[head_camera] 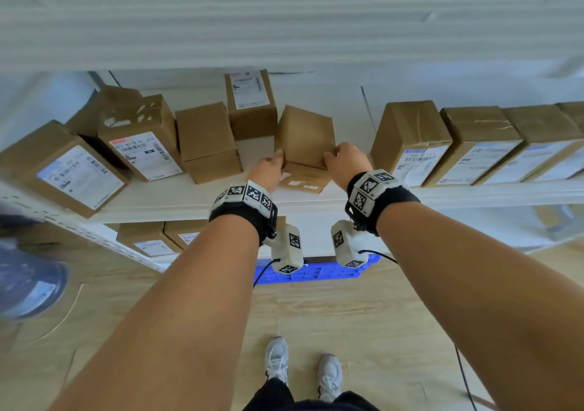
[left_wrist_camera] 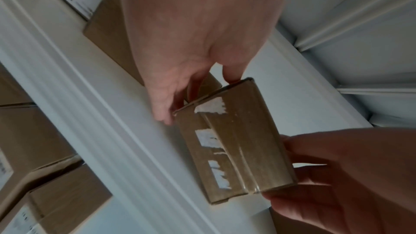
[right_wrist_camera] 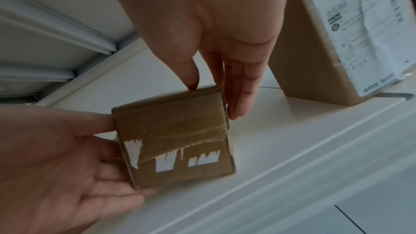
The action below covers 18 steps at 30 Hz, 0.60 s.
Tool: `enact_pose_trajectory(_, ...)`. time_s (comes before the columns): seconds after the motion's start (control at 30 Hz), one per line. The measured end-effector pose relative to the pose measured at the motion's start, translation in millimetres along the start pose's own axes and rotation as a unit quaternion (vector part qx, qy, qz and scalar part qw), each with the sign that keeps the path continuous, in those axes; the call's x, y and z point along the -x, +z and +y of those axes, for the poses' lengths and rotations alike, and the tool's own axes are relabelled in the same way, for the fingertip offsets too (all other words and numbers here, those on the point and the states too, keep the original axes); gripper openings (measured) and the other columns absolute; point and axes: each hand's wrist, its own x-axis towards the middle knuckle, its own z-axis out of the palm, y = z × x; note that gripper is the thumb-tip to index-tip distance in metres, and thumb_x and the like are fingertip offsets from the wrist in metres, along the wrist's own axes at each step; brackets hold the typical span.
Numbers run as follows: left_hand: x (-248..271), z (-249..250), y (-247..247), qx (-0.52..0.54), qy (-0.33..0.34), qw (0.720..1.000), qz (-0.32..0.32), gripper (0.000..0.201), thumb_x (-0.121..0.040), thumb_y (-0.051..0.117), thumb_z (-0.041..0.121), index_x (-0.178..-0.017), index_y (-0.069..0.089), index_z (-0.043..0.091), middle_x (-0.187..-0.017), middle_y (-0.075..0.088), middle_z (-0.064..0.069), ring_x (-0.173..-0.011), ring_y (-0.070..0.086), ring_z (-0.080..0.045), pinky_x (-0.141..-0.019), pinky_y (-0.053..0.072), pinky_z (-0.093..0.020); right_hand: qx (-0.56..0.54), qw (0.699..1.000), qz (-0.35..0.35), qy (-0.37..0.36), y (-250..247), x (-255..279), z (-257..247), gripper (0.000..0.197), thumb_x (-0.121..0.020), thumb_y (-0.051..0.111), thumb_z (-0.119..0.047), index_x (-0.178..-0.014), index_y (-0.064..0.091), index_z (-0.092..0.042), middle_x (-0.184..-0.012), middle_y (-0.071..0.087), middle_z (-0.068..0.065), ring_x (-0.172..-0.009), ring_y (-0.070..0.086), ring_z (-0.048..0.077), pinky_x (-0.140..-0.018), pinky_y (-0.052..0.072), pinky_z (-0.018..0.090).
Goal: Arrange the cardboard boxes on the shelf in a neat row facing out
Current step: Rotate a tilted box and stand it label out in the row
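Observation:
A small cardboard box (head_camera: 305, 139) sits askew at the middle of the white shelf (head_camera: 196, 197), held between both hands. Its near face (left_wrist_camera: 236, 136) carries clear tape and torn white label scraps (right_wrist_camera: 164, 165). My left hand (head_camera: 278, 158) holds its left side, thumb on the top edge (left_wrist_camera: 231, 76) and fingers down the side. My right hand (head_camera: 330, 158) holds the right side the same way, thumb on top (right_wrist_camera: 191, 79). I cannot tell whether the box touches the shelf.
To the right, a row of boxes (head_camera: 410, 145) stands with white labels facing out. To the left, several boxes (head_camera: 142, 139) stand at mixed angles, one (head_camera: 251, 101) further back. More boxes (head_camera: 151, 240) sit on the lower shelf. A blue pallet (head_camera: 316, 273) lies on the floor.

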Motion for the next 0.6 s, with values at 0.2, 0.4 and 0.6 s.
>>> enact_pose_trajectory(0.2, 9.8, 1.4, -11.5, 0.071, -0.005, 0.994, 0.080, 0.065, -0.086, 0.058, 0.049, -0.138, 0.050, 0.012, -0.131, 0.059, -0.008, -0.114, 0.061, -0.027, -0.102, 0.048, -0.041, 0.005, 0.998, -0.036, -0.055, -2.7, 12.5, -7.6, 0.028, -0.094, 0.041, -0.021, -0.101, 0.064, -0.007, -0.113, 0.063, 0.019, -0.090, 0.057, 0.030, -0.073, 0.041, 0.031)
enact_pose_trajectory(0.4, 10.5, 2.9, -13.4, 0.067, 0.030, 0.991, 0.115, 0.034, -0.097, 0.045, 0.009, -0.124, 0.065, 0.014, -0.123, 0.067, -0.009, -0.107, 0.065, -0.030, -0.096, 0.052, -0.040, -0.043, 0.997, 0.013, -0.065, -7.7, 21.8, -10.1, 0.033, -0.100, 0.037, -0.026, -0.120, 0.056, -0.008, -0.115, 0.063, 0.014, -0.103, 0.060, 0.031, -0.082, 0.047, 0.035)
enact_pose_trajectory(0.6, 12.2, -1.5, -2.2, 0.054, 0.022, 0.994, 0.093, 0.028, -0.099, 0.046, 0.012, -0.117, 0.067, 0.012, -0.117, 0.069, -0.013, -0.105, 0.066, -0.033, -0.094, 0.054, -0.042, -0.034, 0.998, 0.012, -0.043, -1.8, 21.7, -4.0, 0.035, -0.101, 0.038, -0.023, -0.130, 0.048, -0.006, -0.123, 0.060, 0.016, -0.110, 0.059, 0.032, -0.091, 0.050, 0.039)
